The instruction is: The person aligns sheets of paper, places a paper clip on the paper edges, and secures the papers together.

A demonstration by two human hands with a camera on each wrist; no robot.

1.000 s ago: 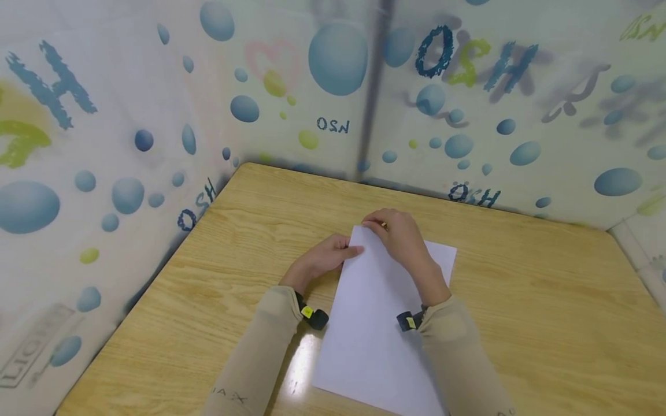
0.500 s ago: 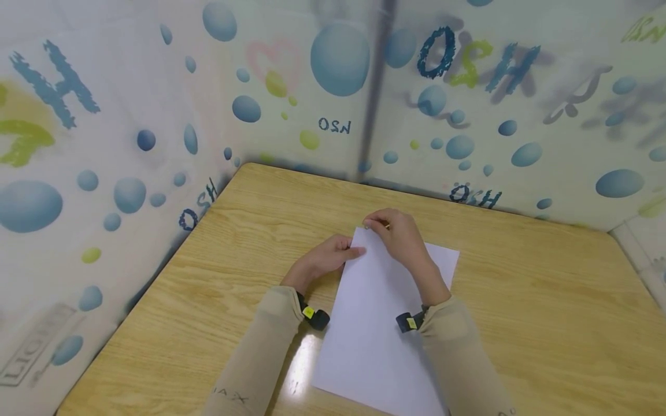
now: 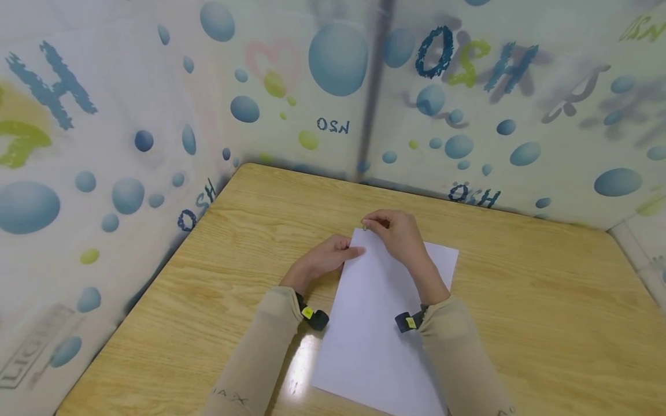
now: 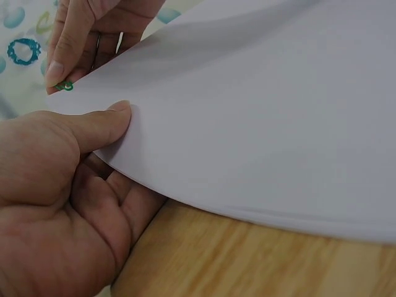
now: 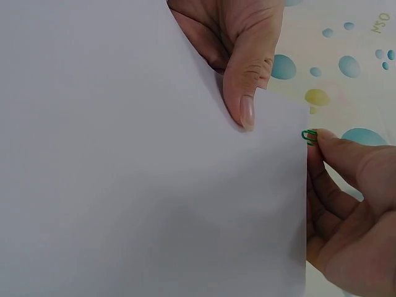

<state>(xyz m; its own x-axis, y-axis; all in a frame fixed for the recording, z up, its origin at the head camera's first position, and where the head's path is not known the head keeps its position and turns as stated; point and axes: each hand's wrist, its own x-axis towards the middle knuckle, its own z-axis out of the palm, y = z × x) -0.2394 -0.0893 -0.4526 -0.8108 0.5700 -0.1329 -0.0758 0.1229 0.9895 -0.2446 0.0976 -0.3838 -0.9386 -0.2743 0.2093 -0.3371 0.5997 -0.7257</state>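
White paper (image 3: 374, 323) lies lengthwise in front of me, its far left corner lifted off the table. My left hand (image 3: 325, 257) pinches the left edge near that corner, thumb on top and fingers beneath. Between thumb and forefinger, my right hand (image 3: 400, 234) pinches a small green paper clip (image 5: 309, 135) at the paper's far edge. In the right wrist view the clip's looped end overlaps the edge close to the corner. The left wrist view shows the same clip (image 4: 64, 86) partly hidden by the right fingertips. How many sheets there are, I cannot tell.
A wooden table (image 3: 536, 312) extends around the paper on all sides. Printed fabric walls (image 3: 291, 75) with bubbles and letters stand behind the table and along its left. Black wrist cameras (image 3: 316, 319) sit over the paper's left edge and middle.
The paper clip's end now shows at the paper's far edge beside the right fingertips, where it was hardly visible before. Both hands have stayed in nearly the same place.
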